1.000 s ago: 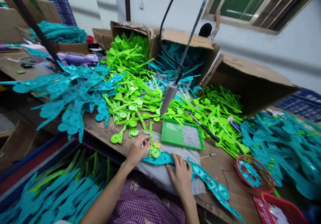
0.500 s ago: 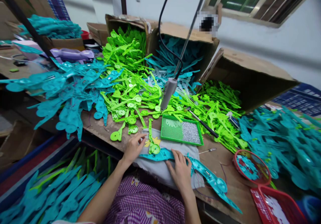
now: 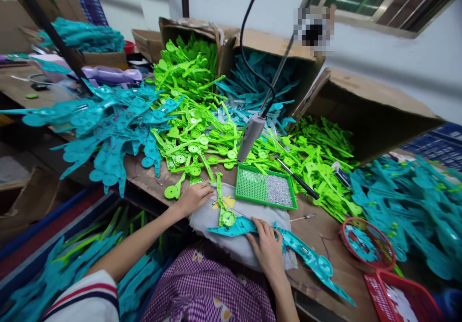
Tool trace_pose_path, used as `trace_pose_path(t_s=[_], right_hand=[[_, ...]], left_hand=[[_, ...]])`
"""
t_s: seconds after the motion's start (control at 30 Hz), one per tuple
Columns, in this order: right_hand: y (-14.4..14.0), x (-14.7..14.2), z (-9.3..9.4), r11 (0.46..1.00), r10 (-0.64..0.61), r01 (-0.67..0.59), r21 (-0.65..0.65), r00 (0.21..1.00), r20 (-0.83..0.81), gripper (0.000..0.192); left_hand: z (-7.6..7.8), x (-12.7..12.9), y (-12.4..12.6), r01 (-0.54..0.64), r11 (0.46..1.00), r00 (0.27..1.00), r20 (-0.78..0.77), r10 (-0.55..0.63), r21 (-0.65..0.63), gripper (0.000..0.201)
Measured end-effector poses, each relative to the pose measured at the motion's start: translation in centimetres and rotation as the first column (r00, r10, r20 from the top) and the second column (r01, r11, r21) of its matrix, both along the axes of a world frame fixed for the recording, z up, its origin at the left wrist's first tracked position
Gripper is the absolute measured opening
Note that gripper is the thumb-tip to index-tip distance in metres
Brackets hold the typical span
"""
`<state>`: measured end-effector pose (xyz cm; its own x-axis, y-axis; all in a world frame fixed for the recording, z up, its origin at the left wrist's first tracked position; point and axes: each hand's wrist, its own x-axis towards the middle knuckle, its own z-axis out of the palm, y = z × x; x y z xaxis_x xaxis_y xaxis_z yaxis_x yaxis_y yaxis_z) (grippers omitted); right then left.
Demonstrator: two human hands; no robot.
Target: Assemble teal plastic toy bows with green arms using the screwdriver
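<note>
In the head view a long teal plastic part (image 3: 236, 226) lies across a grey cloth (image 3: 205, 221), its right end running past the cloth onto the table. A light-green plastic part (image 3: 220, 199) with a round end sits against it, that end over the teal part's left portion. My right hand (image 3: 267, 242) lies over the middle of the teal part, fingers and thumb holding it. My left hand (image 3: 195, 198) has its fingers stretched out beside the green part's upper end; whether they touch it I cannot tell. A green tray (image 3: 265, 207) of small silvery pieces stands behind the cloth.
A powered screwdriver (image 3: 250, 136) hangs above the tray. Behind lie heaps of green parts (image 3: 202, 139) and open cardboard boxes. Teal parts pile up at left (image 3: 108, 129) and right (image 3: 407, 201). A black-handled tool (image 3: 298, 177) and red baskets (image 3: 368, 242) are at right.
My left hand has moved away from the teal part, up toward the green part's far end. My right hand stays on the teal part. The view has shifted slightly.
</note>
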<state>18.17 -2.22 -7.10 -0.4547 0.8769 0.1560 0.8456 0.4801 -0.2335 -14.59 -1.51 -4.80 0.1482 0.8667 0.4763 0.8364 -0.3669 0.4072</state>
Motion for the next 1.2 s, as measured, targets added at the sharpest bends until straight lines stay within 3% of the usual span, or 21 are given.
trace_pose_path(t_s=[0.27, 0.47, 0.67, 0.83, 0.9, 1.0, 1.13, 1.2], right_hand=[[-0.2, -0.2, 0.3, 1.000, -0.006, 0.005, 0.027, 0.999, 0.032, 0.046], [-0.2, 0.2, 0.9, 0.999, 0.029, -0.028, -0.036, 0.999, 0.019, 0.052], [0.0, 0.3, 1.7, 0.991, 0.025, -0.023, -0.129, 1.000, 0.019, 0.053], [0.2, 0.8, 2.6, 0.973, 0.060, -0.067, -0.221, 0.998, -0.035, 0.054], [0.3, 0.9, 3.9, 0.967, 0.056, -0.089, -0.241, 0.989, -0.139, 0.056], [0.8, -0.2, 7.4, 0.982, -0.022, -0.046, -0.181, 0.934, -0.357, 0.054], [2.3, -4.3, 13.3, 0.996, 0.024, -0.068, -0.054, 0.810, -0.587, 0.045], [3.1, -6.6, 15.2, 0.995, 0.053, -0.094, -0.026, 0.744, -0.666, 0.043]], left_hand=[[-2.4, 1.0, 0.2, -0.088, 0.987, 0.992, 0.073, 0.098, -0.133, 0.017], [-2.3, 1.1, 0.2, -0.086, 0.981, 0.971, 0.205, 0.122, -0.176, 0.013], [-2.2, 1.1, 0.2, -0.114, 0.970, 0.968, 0.198, 0.157, -0.213, 0.015], [-2.1, 1.1, 0.1, -0.062, 0.984, 0.962, 0.253, 0.104, -0.165, 0.016], [-2.0, 1.1, 0.1, -0.063, 0.983, 0.964, 0.246, 0.105, -0.173, 0.016], [-2.0, 1.1, 0.1, -0.082, 0.973, 0.974, 0.192, 0.124, -0.214, 0.017], [-2.3, 1.1, 0.4, -0.133, 0.966, 0.984, 0.084, 0.155, -0.223, 0.021], [-2.5, 1.1, 0.5, -0.139, 0.967, 0.989, 0.027, 0.148, -0.216, 0.025]])
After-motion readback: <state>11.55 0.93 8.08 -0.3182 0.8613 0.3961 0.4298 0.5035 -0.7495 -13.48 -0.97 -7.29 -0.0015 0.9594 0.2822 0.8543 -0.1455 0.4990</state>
